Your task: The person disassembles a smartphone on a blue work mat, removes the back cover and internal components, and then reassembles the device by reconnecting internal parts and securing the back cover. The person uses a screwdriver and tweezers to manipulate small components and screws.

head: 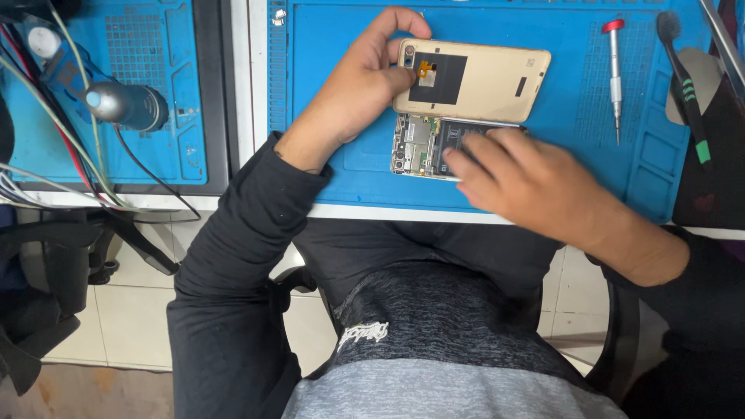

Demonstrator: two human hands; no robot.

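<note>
Gold phone back cover (485, 77) lifted off the opened phone body (423, 145), both over the blue mat (349, 167) on the bench.
Left hand (361, 89) grip pinches the cover's camera end; right hand (528, 182) rests with fingers spread flat on the phone body. 1 red-capped screwdriver (615, 74) lies well apart.

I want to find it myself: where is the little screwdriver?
Look at the big blue mat on the table, then go to its right side, past the gold phone cover that the left hand holds. The screwdriver lies there alone, pointing down: thin, silver, with a red cap, unlike the black brush beside it.
</note>
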